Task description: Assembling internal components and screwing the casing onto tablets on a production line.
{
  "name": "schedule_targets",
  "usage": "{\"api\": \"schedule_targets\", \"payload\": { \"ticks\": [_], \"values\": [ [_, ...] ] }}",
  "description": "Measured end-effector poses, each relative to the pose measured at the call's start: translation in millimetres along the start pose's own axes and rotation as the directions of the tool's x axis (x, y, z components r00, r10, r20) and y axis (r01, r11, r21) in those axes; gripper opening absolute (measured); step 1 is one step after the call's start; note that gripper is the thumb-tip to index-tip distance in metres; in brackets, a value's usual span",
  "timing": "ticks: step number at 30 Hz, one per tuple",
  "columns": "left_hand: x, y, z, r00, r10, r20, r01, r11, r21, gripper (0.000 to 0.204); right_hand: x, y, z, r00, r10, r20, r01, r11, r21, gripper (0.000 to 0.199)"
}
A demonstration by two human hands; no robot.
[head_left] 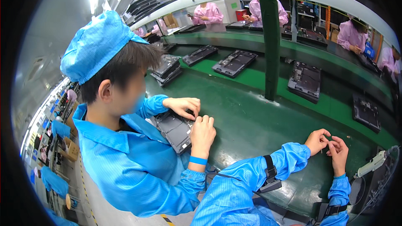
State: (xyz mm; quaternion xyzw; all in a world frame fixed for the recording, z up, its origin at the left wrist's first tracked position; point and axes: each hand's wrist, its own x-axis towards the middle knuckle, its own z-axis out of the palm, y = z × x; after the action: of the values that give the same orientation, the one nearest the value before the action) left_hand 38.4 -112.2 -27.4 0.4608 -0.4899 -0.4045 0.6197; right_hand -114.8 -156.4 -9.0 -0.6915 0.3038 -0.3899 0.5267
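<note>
In the head view, we have our left hand [317, 142] and our right hand [338, 154] raised over the green surface [243, 113], their fingertips meeting or nearly so. The left grip is curled, thumb and forefinger close together; the right grip is bent toward it. Whether either is clamped on something small, we cannot tell.

The thing nearest us is a pale handheld tool [372, 165], to the right of the right hand and apart from it, near the surface's right end. A small speck [349, 137] lies on the surface beside the right fingers. We wear blue sleeves, with a black strap [270, 168] around the left one and another strap [336, 210] around the right.

To our left, a co-worker [125, 142] in a blue cap and coat has both hands on a dark device chassis [175, 130]. Beyond that person sits a stack of similar parts [166, 69]. Across from us, four more chassis [305, 81] lie spaced along a green strip [268, 84], and a dark green post [271, 50] stands among them. Farther back, we see people in pink [208, 13].
</note>
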Motion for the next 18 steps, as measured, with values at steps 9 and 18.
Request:
{"api": "schedule_targets", "payload": {
  "ticks": [9, 18],
  "values": [
    [11.9, -5.6, 3.4, 0.973, 0.195, -0.121, -0.154, 0.945, 0.289, 0.009, -1.2, 13.3, -12.0, 0.992, 0.086, -0.094, -0.081, 0.995, 0.057, 0.024],
    [139.4, -9.4, 2.6, 0.999, 0.028, -0.047, -0.001, 0.869, 0.496, 0.019, 24.6, 16.4, 7.7, 0.726, -0.044, -0.687, 0.154, 0.983, 0.101, 0.013]
  ]
}}
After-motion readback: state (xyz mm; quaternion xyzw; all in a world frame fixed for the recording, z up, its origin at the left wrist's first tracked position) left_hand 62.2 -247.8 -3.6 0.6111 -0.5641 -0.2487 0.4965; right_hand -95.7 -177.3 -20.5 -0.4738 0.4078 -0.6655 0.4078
